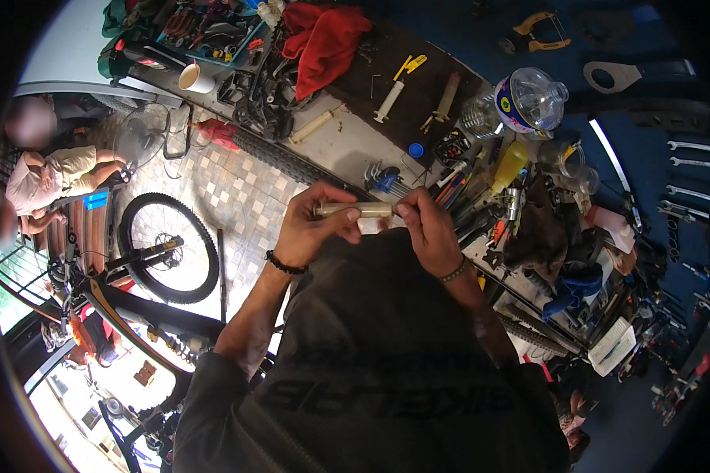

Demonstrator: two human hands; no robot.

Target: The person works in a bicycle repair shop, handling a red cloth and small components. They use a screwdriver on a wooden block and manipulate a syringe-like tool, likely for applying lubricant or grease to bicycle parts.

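A clear, yellowish plastic syringe point(375, 210) lies level between my hands, just in front of my dark shirt. My left hand point(314, 223) is closed round one end of it, thumb along the barrel. At the other end, my right hand point(429, 230) pinches its tip between thumb and fingers. Whether a small fitting sits in that pinch is hidden. On the bench beyond are a second syringe point(389, 102), a third with brass-coloured fittings point(447, 98), and a long pale tube point(315, 124) that looks like another syringe.
A bike tire point(284, 158) runs along the bench edge. Right of my hands crowd pens, tools and a large clear plastic bottle point(528, 102). A red cloth point(317, 39) and paper cup point(196, 79) lie farther off. Left stands a bicycle wheel point(211, 260); a person point(47, 173) sits beyond.
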